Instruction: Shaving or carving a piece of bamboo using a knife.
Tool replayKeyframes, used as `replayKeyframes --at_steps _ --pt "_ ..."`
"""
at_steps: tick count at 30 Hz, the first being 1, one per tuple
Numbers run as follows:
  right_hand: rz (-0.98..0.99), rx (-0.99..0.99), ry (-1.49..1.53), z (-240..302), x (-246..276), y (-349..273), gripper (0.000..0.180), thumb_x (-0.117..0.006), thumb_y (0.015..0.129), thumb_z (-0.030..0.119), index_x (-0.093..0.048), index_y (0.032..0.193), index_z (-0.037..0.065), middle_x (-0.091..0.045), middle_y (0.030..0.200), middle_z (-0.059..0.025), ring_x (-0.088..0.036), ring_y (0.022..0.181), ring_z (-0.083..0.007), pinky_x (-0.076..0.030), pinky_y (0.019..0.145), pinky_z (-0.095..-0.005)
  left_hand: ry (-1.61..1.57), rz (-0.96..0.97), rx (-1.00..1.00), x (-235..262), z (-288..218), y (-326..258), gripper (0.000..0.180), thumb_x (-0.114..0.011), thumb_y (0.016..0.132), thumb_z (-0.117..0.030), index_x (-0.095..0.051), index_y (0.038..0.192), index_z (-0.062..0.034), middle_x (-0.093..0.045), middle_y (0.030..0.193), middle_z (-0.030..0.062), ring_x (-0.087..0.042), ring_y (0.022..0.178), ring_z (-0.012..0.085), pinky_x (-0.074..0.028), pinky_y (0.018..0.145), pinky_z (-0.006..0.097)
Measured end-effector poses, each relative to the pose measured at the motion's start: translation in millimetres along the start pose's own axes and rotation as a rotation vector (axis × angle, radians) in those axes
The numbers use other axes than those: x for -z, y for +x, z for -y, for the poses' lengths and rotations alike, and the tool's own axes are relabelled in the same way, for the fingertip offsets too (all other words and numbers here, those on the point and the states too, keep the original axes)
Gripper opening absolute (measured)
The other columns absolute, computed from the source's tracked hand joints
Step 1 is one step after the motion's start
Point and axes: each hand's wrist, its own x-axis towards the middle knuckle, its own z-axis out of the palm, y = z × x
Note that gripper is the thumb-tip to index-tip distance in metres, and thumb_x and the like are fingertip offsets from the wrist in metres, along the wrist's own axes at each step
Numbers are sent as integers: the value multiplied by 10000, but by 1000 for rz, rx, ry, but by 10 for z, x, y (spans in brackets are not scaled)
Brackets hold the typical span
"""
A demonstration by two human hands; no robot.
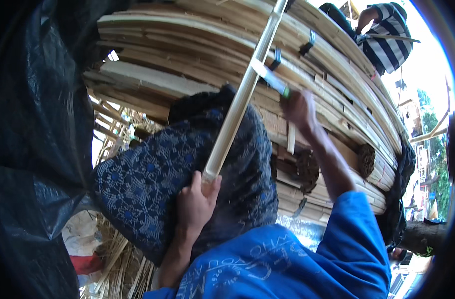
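My left hand (pixel 195 202) grips the lower end of a long pale bamboo strip (pixel 242 94) that runs up and to the right across a blue patterned cloth (pixel 153 179) over my lap. My right hand (pixel 298 108), blurred by motion, holds a knife with a green-tipped handle (pixel 273 80) whose pale blade rests against the strip about halfway up. My blue sleeve (pixel 354 234) fills the lower right.
A big stack of split bamboo slats (pixel 187 55) lies behind the strip, bound with dark clips. Black plastic sheeting (pixel 33 124) hangs at the left. A person in a striped shirt (pixel 387 35) bends at the upper right. Bamboo shavings (pixel 118 259) litter the ground at lower left.
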Motion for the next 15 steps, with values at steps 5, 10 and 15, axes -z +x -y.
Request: replayKeyframes --at_steps 5,10,15 --pt "187 255 331 233 -157 -585 88 -578 785 67 -656 823 49 -629 584 -104 -588 444 -215 -487 414 -342 62 60 -4 51 -75 115 387 -579 925 -415 -515 871 -37 -618 602 224 -649 599 403 -507 459 477" --pt "298 361 339 433 -179 -765 153 -611 679 69 -613 831 56 -553 549 -131 -573 475 -307 -467 474 -413 53 101 22 -10 -393 179 367 -587 932 -386 -520 890 -27 -622 625 231 -639 632 425 -482 477 488" --pt "310 343 315 415 -167 -802 131 -618 679 79 -597 805 51 -542 541 -146 -575 499 -337 -464 484 -422 -20 53 -53 -247 -424 325 370 -584 932 -380 -536 927 -13 -621 627 242 -635 627 434 -481 473 510"
